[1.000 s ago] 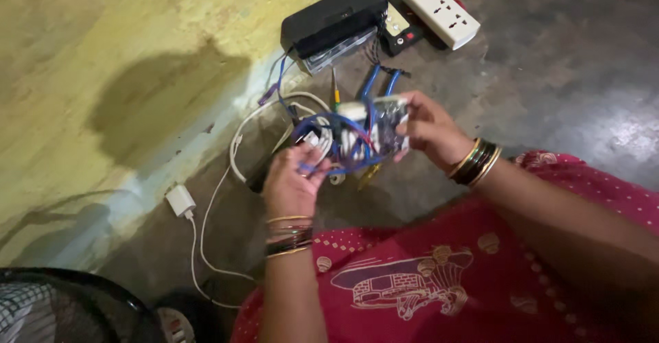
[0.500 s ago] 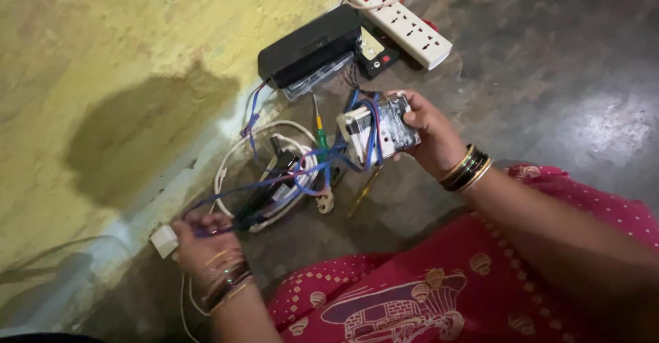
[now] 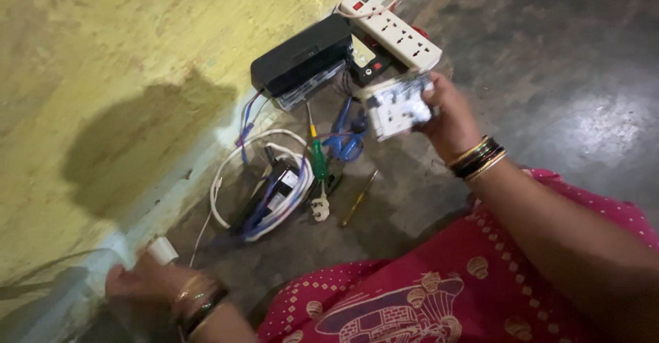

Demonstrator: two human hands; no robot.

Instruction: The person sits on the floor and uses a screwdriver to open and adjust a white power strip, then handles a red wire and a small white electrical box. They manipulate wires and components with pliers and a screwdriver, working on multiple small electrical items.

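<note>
My right hand (image 3: 449,120) is raised above the floor and grips a white switch plate (image 3: 398,105) by its right edge, its face turned to the left. My left hand (image 3: 137,282) is low at the bottom left, by the foot of the yellow wall. It touches a small white adapter (image 3: 163,250) whose thin white cable (image 3: 223,178) loops across the floor. The fingers are blurred and partly hidden, so the grip is unclear. Bangles sit on both wrists.
On the dark floor lie a black box (image 3: 302,55), a white power strip (image 3: 391,27), blue-handled pliers (image 3: 343,138), a green screwdriver (image 3: 319,161), a yellow screwdriver (image 3: 358,199) and a small black unit with blue wires (image 3: 274,193). My pink garment (image 3: 412,295) fills the lower right.
My left hand let go of the wire bundle and swung down left to the adapter by the wall. The right hand kept the switch plate and lifted it right; the wires now lie on the floor.
</note>
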